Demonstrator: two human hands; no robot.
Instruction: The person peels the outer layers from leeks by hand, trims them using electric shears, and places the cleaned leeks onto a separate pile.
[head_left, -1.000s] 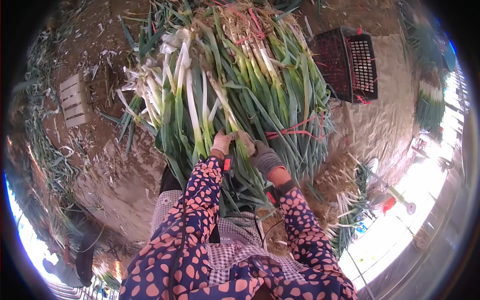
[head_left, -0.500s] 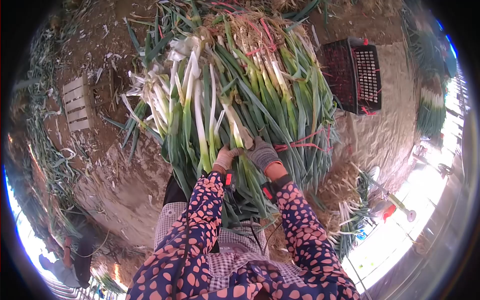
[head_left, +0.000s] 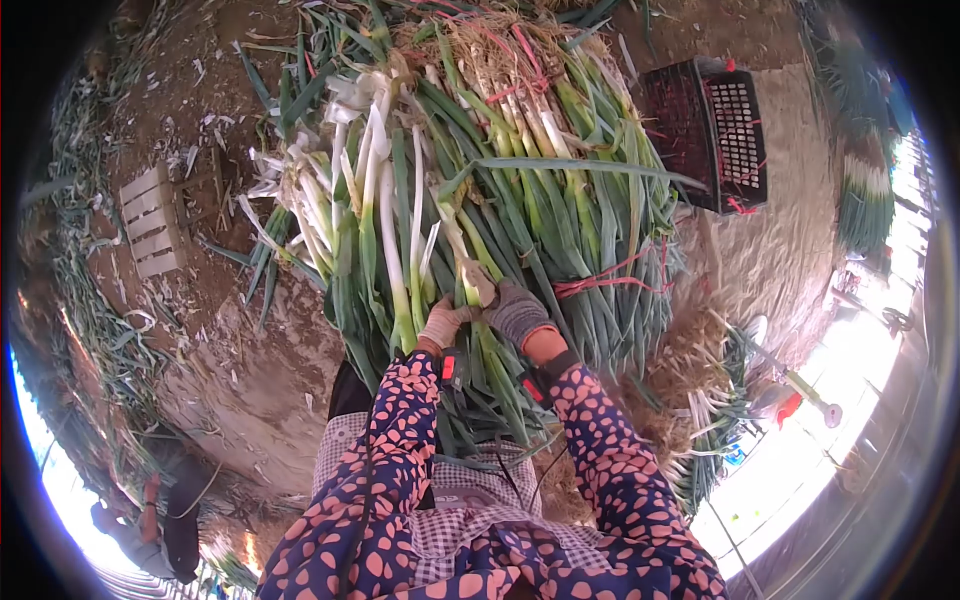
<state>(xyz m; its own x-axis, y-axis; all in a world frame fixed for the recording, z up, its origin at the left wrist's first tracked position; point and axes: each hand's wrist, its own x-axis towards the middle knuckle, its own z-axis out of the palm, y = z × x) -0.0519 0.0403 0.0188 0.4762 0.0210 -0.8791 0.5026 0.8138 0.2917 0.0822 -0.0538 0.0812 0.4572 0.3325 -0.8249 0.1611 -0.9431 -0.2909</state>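
A big heap of green onions (head_left: 470, 190) lies in front of me, white stalks to the left, rooty ends and red string at the far side. My left hand (head_left: 442, 323), in a tan glove, and my right hand (head_left: 516, 312), in a grey glove, both grip one onion stalk (head_left: 464, 262) that rises between them from the heap. A long green leaf (head_left: 570, 166) from it sticks out to the right. My spotted sleeves (head_left: 400, 440) fill the lower middle.
A black plastic crate (head_left: 712, 130) stands at the upper right on dirt ground. A small wooden crate (head_left: 152, 218) sits at the left among peelings. More onion bunches (head_left: 862, 205) lie far right. Another person (head_left: 160, 510) is at the lower left.
Both hands have slid along the stalk and shifted slightly; a long leaf now splays out to the right across the heap. The view has drifted a little.
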